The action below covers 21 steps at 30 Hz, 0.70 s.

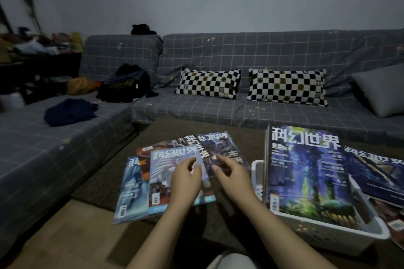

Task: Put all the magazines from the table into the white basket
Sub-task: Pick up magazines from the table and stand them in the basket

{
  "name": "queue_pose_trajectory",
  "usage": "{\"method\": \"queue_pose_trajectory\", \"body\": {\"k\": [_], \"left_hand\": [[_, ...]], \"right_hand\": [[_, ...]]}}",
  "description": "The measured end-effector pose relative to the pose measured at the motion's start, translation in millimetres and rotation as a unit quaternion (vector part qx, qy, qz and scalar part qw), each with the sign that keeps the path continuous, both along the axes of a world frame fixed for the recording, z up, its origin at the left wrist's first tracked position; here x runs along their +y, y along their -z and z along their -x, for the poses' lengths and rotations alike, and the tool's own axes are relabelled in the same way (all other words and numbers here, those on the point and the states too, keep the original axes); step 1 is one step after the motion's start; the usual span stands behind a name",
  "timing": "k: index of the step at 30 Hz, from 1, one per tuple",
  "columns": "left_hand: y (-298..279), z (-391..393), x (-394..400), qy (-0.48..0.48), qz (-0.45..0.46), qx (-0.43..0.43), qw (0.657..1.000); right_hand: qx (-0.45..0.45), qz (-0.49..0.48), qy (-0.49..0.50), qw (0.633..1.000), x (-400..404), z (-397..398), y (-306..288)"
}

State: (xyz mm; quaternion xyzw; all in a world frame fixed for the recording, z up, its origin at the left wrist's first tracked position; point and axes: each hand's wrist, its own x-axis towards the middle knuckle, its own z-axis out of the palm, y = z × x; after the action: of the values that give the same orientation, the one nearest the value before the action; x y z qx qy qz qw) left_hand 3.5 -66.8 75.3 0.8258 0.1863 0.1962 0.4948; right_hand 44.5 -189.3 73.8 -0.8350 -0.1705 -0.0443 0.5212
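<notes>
**Hands over the fanned magazines, next pickup about to start**

Magazines remain on the table (166, 216) in a loose fan of four or so, overlapping one another to the left of the white basket (341, 232). The left hand (185, 178) lies on the top magazine (161, 179), the pale blue one nearest the person, thumb and fingers drawn close together at its upper right area; whether they pinch the cover or only touch it I cannot tell. The right hand (231, 173) hovers just beside it with fingers loosely curled and holding nothing, above the dark-covered magazine (220, 146) at the back of the fan. Several magazines (306, 172) already stand leaning in the basket, and another copy (378, 172) lies to its right, partly over the rim.

Judged from this, the step in hand is collecting the fan. The next move calls for squaring the spread copies or lifting them one by one, then carrying them right and sliding them in beside the leaning stack, which could tip
</notes>
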Motion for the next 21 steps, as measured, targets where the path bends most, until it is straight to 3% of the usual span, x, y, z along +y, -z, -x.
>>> {"method": "queue_pose_trajectory", "body": {"k": [7,12,17,21], "left_hand": [[46.2,3.8,46.1,-0.054,-0.049,0.085,0.994],[70.7,0.3,69.8,-0.102,-0.119,0.194,0.968],[81.8,-3.3,82.0,-0.134,-0.119,0.179,0.967],[90.0,-4.4,94.3,-0.173,-0.047,0.132,0.975]], "right_hand": [[0.094,0.047,-0.021,0.994,37.8,-9.7,41.0],[0.106,0.101,0.002,0.989,47.7,-16.0,60.7],[0.104,0.158,0.022,0.982,56.9,-25.1,75.4],[0.119,0.164,0.047,0.978,55.6,-33.1,77.7]]}}
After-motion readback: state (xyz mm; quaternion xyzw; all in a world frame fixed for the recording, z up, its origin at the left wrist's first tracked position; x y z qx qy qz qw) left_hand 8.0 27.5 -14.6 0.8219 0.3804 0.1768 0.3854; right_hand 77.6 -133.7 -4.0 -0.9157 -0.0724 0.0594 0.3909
